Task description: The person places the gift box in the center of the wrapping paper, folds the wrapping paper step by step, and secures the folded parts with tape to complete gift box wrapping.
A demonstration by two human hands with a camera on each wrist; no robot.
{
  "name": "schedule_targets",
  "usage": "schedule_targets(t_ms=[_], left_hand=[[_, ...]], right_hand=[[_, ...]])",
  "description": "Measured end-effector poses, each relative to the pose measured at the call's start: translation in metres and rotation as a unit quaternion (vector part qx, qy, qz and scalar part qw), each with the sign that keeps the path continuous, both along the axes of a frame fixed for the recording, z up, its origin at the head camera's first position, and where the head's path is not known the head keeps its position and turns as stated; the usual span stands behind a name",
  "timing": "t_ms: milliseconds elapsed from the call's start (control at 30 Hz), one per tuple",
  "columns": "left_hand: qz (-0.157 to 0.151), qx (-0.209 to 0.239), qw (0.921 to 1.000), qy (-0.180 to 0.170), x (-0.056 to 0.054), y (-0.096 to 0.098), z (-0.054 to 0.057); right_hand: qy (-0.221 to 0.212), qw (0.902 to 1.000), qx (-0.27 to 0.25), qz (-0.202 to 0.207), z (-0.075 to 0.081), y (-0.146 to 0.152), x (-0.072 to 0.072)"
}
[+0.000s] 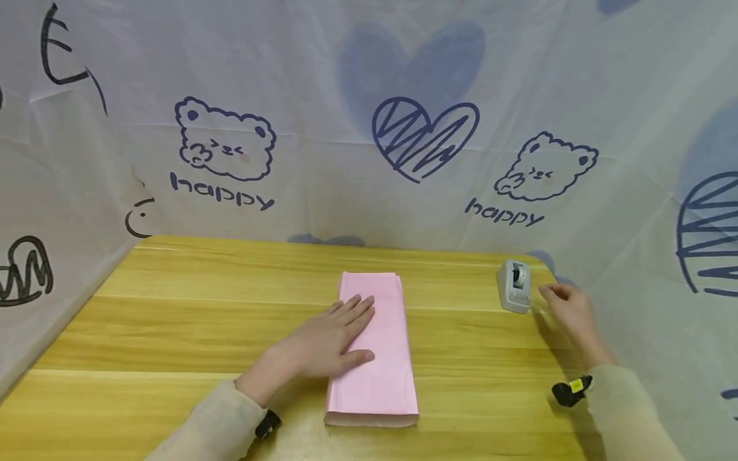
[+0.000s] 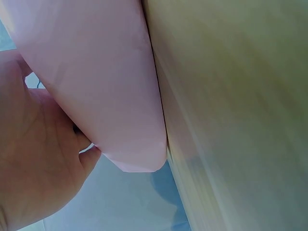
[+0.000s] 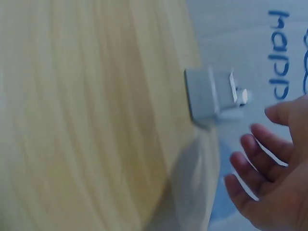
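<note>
Pink, long, folded-paper bag (image 1: 387,342) lies beneath the left hand (image 1: 328,342), its fingers straight and spread. Step in hand appears to be steadying; next move likely calls for drawing tape. Right hand (image 1: 571,314), loosely curved, grips nothing visible beside the grey tape dispenser (image 1: 507,298). White printed cloth (image 1: 323,173) beyond both hands' fingers may limit reach.

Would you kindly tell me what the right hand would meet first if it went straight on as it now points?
The right hand would probably meet the tape dispenser first, though the hand's height is unclear.
</note>
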State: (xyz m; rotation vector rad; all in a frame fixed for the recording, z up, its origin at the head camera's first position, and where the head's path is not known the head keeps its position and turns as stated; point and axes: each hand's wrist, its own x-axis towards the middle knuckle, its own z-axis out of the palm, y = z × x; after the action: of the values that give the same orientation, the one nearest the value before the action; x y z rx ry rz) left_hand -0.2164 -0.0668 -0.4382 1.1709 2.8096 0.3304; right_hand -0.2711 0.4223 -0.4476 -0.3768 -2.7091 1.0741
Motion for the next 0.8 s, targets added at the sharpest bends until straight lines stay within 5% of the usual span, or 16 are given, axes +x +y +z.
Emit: schedule_targets(t_ms=[267,800], left_hand=[[-0.003,0.005,1.0000,0.001,0.001,-0.002,0.001],[-0.006,-0.001,1.0000,0.005,0.000,-0.002,-0.001]], right_hand=[[-0.092,0.9924,-0.035,0.073,-0.005,0.008,-0.007],[-0.069,0.9875,-0.133,0.049,-0.015,0.001,-0.019]])
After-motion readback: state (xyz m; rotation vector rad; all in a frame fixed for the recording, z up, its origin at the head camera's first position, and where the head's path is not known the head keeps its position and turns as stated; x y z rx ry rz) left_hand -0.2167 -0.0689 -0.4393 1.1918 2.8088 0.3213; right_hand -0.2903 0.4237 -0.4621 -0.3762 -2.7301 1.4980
